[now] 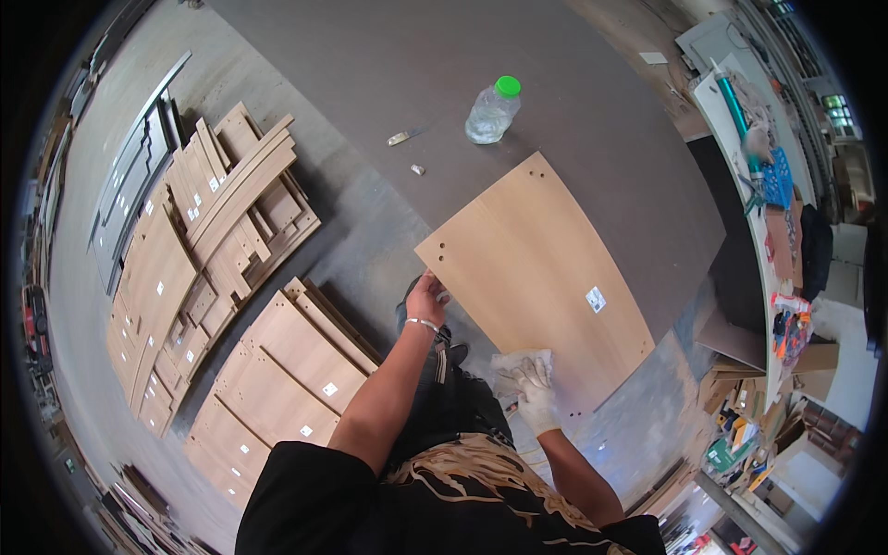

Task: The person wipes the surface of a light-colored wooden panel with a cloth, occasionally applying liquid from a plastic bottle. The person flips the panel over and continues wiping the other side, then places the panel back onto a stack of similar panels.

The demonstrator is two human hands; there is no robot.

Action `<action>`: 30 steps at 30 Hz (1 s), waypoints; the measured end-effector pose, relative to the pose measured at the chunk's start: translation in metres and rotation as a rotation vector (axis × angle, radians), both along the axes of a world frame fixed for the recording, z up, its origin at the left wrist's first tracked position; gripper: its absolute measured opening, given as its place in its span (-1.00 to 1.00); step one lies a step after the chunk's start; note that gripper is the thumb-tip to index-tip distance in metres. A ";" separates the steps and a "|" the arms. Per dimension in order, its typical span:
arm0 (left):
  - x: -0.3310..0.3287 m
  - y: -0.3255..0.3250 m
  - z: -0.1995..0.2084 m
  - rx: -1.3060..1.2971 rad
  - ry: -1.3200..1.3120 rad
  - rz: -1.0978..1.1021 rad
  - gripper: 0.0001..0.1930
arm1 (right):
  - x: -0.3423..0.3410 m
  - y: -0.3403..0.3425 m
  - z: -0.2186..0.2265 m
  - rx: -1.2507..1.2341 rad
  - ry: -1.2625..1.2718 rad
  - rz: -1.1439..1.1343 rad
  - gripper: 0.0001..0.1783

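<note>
A light wood-grain board (546, 277) with a white label and drilled holes near its corners lies flat on a dark brown tabletop (398, 55), its near end jutting past the table edge. My left hand (426, 301), bare with a light bracelet, grips the board's left edge, its fingers partly hidden by it. On the board's near edge, my right hand (536, 398) in a white glove presses a whitish cloth (511, 370) to the surface. Beyond the board stand a clear jar with a green lid (493, 111), a small scraper-like blade (400, 139) and a small pale scrap (418, 170).
Stacks of labelled wood panels (277, 370) and narrower strips (231, 203) sit at left, with dark metal-like pieces (139, 185) beyond. On the right, a cluttered white bench (754, 268) carries a teal caulking gun (735, 106) and a blue basket (777, 178).
</note>
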State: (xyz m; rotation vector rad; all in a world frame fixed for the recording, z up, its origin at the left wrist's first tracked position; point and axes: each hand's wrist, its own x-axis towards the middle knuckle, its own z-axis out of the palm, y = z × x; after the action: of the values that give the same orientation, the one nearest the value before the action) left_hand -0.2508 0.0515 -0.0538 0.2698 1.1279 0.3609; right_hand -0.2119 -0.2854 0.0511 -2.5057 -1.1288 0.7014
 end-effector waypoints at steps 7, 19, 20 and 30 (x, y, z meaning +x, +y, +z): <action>-0.028 0.059 0.028 0.225 0.203 -0.441 -0.67 | 0.042 0.175 -0.015 0.199 -0.101 0.309 -0.51; 0.033 0.158 0.035 0.981 0.337 -1.353 -0.51 | 0.023 0.257 -0.043 0.281 -0.075 0.212 -0.40; 0.038 0.157 0.035 0.966 0.330 -1.371 -0.50 | 0.019 0.242 -0.045 0.234 -0.024 0.196 -0.39; 0.054 0.181 0.047 1.057 0.323 -1.606 -0.60 | 0.011 0.312 -0.041 0.299 0.007 -0.023 -0.45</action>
State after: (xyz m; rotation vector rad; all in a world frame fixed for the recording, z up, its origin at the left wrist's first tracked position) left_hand -0.1973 0.2325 -0.0071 2.0406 0.6126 -0.6050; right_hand -0.2011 0.0265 0.0103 -2.2585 -1.1093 0.4933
